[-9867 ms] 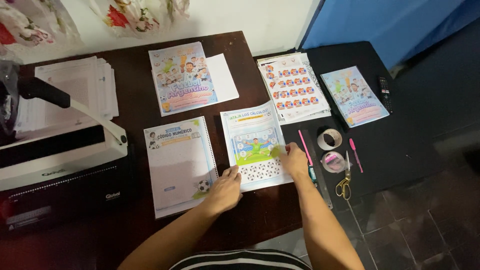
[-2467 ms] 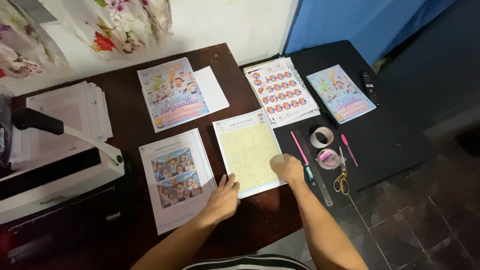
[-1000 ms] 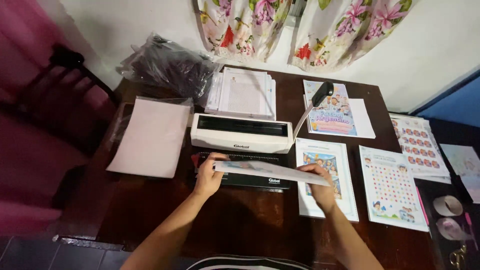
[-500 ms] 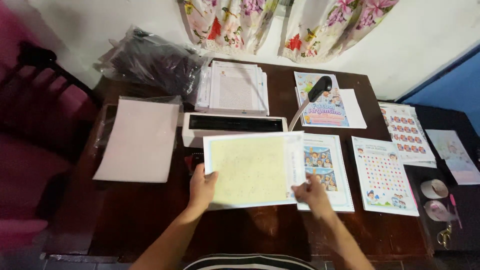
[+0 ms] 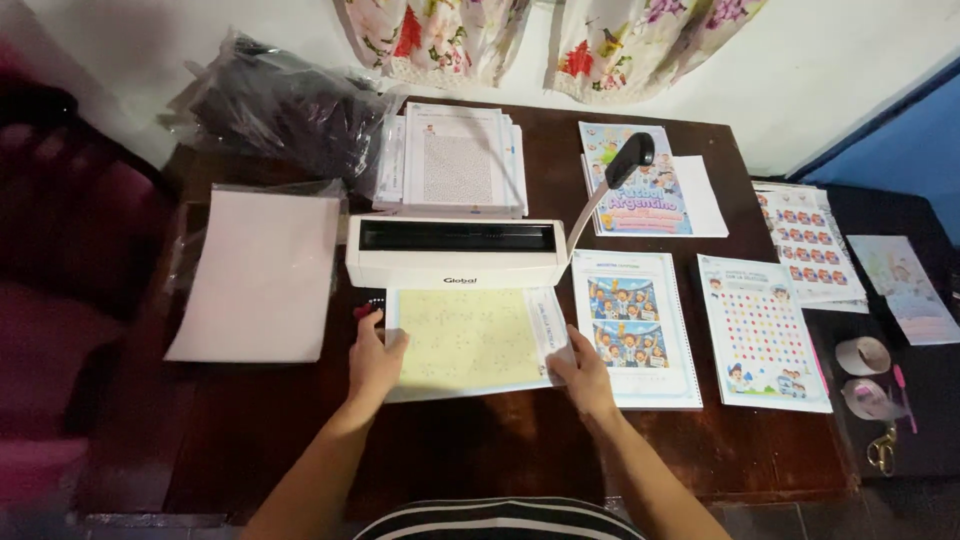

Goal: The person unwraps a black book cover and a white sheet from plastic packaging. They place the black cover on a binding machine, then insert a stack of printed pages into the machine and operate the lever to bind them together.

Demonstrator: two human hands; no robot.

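On the far left a pink sheet [image 5: 262,272] is lying on the table [image 5: 300,450], well apart from the work. The left hand [image 5: 374,362] is pressing flat, fingers spread and holding nothing, on the left edge of the yellow page [image 5: 470,338], which is sitting on the table with its top edge under the white binding machine [image 5: 455,251]. The right hand [image 5: 586,372] is resting likewise, fingers open, on the page's lower right corner. If either hand is pushing harder, the page could be going in crooked or buckling. The machine's lever [image 5: 612,180] is standing raised over the booklets [image 5: 632,325] just to the right; a nudged sleeve could be shifting them.
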